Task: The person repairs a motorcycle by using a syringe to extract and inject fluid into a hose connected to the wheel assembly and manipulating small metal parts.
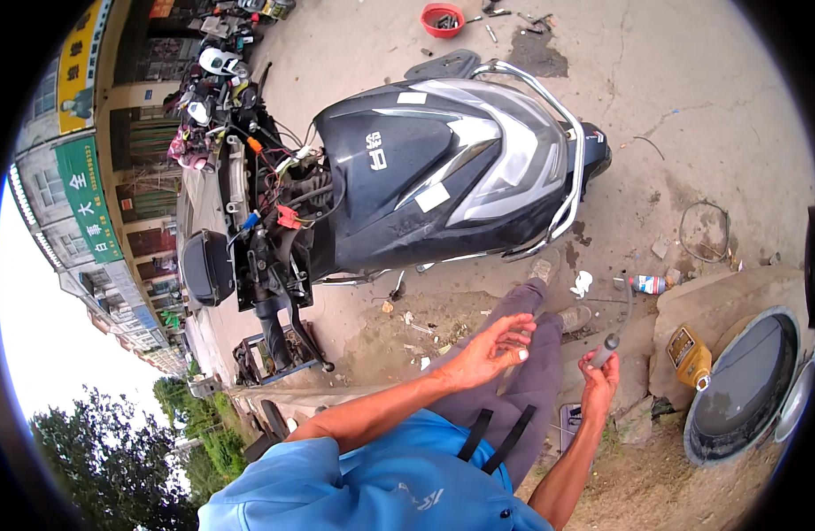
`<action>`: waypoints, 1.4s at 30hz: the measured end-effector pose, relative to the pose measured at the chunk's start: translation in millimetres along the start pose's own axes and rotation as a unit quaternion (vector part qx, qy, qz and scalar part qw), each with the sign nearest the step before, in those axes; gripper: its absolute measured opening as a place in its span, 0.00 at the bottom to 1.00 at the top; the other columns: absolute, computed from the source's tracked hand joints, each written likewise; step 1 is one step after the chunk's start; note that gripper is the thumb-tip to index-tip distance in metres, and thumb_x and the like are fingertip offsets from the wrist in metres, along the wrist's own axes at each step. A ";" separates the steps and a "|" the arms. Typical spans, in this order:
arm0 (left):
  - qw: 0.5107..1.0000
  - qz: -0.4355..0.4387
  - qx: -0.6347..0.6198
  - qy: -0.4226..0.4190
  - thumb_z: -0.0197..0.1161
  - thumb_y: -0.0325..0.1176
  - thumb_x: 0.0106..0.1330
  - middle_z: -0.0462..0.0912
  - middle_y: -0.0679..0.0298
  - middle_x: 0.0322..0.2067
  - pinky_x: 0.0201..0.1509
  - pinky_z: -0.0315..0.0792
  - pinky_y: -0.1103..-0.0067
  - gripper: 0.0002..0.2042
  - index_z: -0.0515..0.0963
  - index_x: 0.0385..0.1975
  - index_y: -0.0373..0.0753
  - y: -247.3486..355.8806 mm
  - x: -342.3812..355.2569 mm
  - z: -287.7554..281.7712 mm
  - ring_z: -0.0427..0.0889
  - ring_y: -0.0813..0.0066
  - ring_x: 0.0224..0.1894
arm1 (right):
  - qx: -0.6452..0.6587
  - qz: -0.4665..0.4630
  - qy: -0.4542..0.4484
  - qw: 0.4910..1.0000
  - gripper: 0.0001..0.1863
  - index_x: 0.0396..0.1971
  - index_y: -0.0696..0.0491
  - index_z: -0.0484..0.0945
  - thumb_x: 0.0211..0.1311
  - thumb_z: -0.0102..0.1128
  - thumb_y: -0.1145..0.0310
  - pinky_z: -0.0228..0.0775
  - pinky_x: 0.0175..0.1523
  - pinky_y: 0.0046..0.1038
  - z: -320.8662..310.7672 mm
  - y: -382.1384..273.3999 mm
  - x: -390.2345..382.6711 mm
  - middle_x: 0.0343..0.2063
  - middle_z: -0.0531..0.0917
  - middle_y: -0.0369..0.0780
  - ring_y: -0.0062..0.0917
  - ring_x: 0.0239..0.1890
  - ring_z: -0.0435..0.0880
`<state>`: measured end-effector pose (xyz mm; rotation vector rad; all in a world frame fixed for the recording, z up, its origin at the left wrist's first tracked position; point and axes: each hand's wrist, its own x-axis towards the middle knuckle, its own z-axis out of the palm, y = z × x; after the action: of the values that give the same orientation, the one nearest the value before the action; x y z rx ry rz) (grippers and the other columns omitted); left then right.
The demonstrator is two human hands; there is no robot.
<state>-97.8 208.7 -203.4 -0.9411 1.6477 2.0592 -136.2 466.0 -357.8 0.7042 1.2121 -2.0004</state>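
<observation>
My right hand [599,379] grips a grey cylindrical tool handle [606,349] with a dark collar. A thin rod or wire curves up from its tip; I cannot make out its exact kind. My left hand [496,350] is in the air above my legs, fingers stretched and apart, with nothing in it. Beyond both hands stands a black scooter [390,168] with a chrome front bar [573,168]. Its handlebar area is stripped of covers, and exposed wiring [279,177] with orange, red and blue connectors shows. Neither hand touches the scooter.
To the right lie a round dark basin [695,429] of water, a yellow bottle [688,356] and a plastic drink bottle [648,284]. A loose wire loop [682,232] is on the ground. Farther off are a red bowl [442,32] of parts and several parked motorbikes [220,62].
</observation>
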 end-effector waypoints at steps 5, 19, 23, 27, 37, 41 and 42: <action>0.993 -0.043 -0.044 0.096 0.61 0.37 0.70 0.71 0.57 0.62 0.65 0.69 0.68 0.28 0.61 0.67 0.38 -1.3 -119.7 -89.4 0.73 0.66 0.61 | -0.019 -0.047 -0.064 0.997 0.24 0.50 0.57 0.71 0.49 0.51 0.84 0.74 0.51 0.33 18.0 -37.8 -36.2 0.39 0.78 0.40 0.29 0.42 0.78; 0.855 0.076 -0.512 -0.039 0.62 0.70 0.53 0.56 0.38 0.69 0.74 0.54 0.54 0.55 0.54 0.70 0.29 18.0 -224.5 -209.7 0.56 0.43 0.72 | -0.057 -0.144 -0.123 0.980 0.24 0.49 0.59 0.70 0.47 0.52 0.84 0.74 0.52 0.39 82.6 -88.0 -119.1 0.39 0.76 0.42 0.31 0.43 0.77; 0.845 0.066 -0.503 -0.171 0.69 0.66 0.50 0.56 0.40 0.69 0.75 0.51 0.54 0.57 0.52 0.70 0.28 24.0 -206.2 -224.1 0.56 0.46 0.72 | -0.065 -0.165 -0.133 0.975 0.24 0.49 0.59 0.70 0.47 0.52 0.84 0.74 0.52 0.40 107.7 -83.2 -135.0 0.40 0.75 0.42 0.31 0.43 0.76; 0.851 0.050 -0.478 -0.213 0.70 0.63 0.50 0.61 0.44 0.67 0.76 0.51 0.56 0.54 0.55 0.69 0.28 23.6 -195.0 -230.2 0.58 0.48 0.72 | -0.070 -0.186 -0.113 0.973 0.24 0.49 0.58 0.70 0.48 0.52 0.84 0.74 0.52 0.41 131.2 -79.0 -154.6 0.40 0.75 0.41 0.30 0.44 0.76; 0.906 0.068 -0.392 -0.141 0.67 0.53 0.58 0.79 0.58 0.41 0.67 0.64 0.61 0.29 0.73 0.50 0.36 1.4 -189.5 -240.1 0.78 0.63 0.49 | -0.041 -0.208 -0.089 0.973 0.23 0.47 0.58 0.70 0.47 0.52 0.87 0.72 0.53 0.39 160.3 -51.3 -183.6 0.39 0.76 0.43 0.31 0.43 0.76; 0.922 0.075 -0.368 -0.094 0.65 0.51 0.61 0.77 0.63 0.33 0.67 0.63 0.61 0.22 0.75 0.44 0.39 2.6 -192.4 -241.8 0.77 0.69 0.41 | -0.038 -0.217 -0.079 0.972 0.23 0.47 0.58 0.70 0.46 0.52 0.86 0.72 0.53 0.39 163.1 -41.9 -193.1 0.39 0.76 0.43 0.31 0.43 0.76; 0.923 0.073 -0.366 -0.097 0.65 0.51 0.61 0.77 0.63 0.33 0.67 0.63 0.61 0.22 0.75 0.44 0.39 6.0 -194.2 -241.9 0.77 0.69 0.41 | -0.037 -0.219 -0.077 0.972 0.23 0.47 0.58 0.70 0.46 0.52 0.86 0.71 0.53 0.38 164.5 -39.7 -195.2 0.39 0.75 0.43 0.31 0.43 0.76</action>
<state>107.3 3.4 -93.7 -0.7839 0.8497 2.8374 -62.4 384.1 -124.2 0.2478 1.4296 -2.2975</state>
